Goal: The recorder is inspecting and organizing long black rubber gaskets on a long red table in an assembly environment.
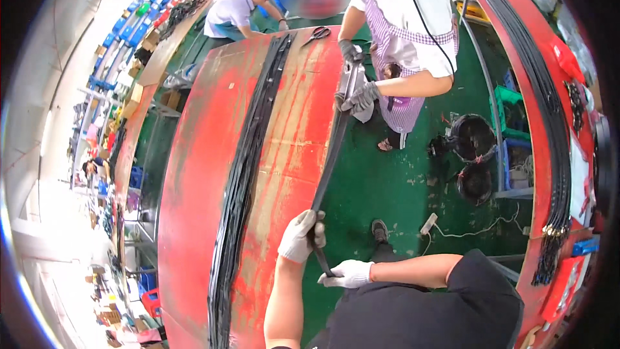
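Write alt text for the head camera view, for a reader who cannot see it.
Two white-gloved hands, left hand and right hand, grip the near end of a long black strip beside a worn red table. A co-worker in grey gloves holds its far end over the green floor.

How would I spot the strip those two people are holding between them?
Start at the long red table with a pile of black strips down its middle. Off its right edge, over the green floor, one black strip hangs in the air, gripped by white-gloved hands, left hand and right hand, and a co-worker's grey-gloved hands.
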Available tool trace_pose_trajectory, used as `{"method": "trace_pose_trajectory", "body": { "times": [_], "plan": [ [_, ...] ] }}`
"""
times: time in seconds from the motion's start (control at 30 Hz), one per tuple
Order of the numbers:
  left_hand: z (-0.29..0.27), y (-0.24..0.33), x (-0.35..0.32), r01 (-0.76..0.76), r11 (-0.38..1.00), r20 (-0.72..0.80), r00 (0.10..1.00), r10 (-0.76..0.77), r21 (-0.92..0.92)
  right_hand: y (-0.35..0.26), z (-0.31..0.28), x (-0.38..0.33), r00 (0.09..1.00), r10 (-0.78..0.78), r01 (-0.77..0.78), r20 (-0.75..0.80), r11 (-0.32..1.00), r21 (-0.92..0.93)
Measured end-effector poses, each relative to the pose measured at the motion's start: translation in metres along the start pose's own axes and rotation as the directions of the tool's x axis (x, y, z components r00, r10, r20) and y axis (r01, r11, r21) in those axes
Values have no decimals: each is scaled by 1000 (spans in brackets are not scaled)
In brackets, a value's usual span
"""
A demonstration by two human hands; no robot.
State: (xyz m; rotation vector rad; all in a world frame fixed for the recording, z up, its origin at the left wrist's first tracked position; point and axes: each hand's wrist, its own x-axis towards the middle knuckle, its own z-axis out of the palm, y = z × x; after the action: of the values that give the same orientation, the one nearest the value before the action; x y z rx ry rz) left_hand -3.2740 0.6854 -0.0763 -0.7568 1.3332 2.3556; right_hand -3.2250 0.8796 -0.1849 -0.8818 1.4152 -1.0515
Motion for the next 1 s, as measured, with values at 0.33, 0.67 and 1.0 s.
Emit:
{"method": "trace_pose_trajectory", "body": {
  "times": [0.33, 0.67, 1.0],
  "plan": [
    [-67, -69, -148, -133, 990, -83, 987, 137, 53, -64, 77, 31, 959, -121, 160, 256, 977, -138],
    [-138, -275, -369, -520, 843, -212, 846, 488, -134, -148, 253, 10, 982, -6, -57, 188, 943, 328],
    [-162, -433, -609, -381, 924, -479, 805, 350, 34, -179, 416, 67, 959, -265, 185, 100, 852, 489]
  ]
}}
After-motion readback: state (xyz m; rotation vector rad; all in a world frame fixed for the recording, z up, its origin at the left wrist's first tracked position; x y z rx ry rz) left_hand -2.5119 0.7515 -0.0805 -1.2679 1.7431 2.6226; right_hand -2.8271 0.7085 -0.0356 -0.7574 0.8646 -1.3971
